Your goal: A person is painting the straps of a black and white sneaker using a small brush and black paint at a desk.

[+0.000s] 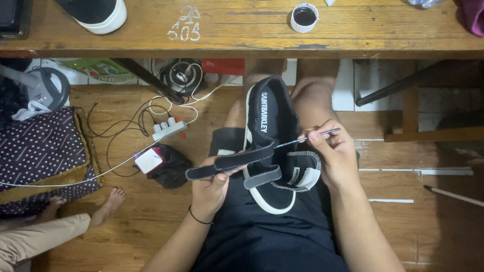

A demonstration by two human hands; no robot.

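Right now the black shoe [269,146] is lying on the person's lap below the table [242,35] edge, its long axis running away from the body, toe end near. Left hand [209,189] is pinching the loose strap [229,163], pulling it leftward, while the right hand [335,156] is pinching a thin brush [310,137] whose tip is pointing left at the strap's base, so the right hand is nearer the spot

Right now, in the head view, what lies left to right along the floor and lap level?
Dotted cushion → another person's bare foot → white power strip → black pouch → left hand holding a strap → black shoe → right hand with a thin tool → white stick.
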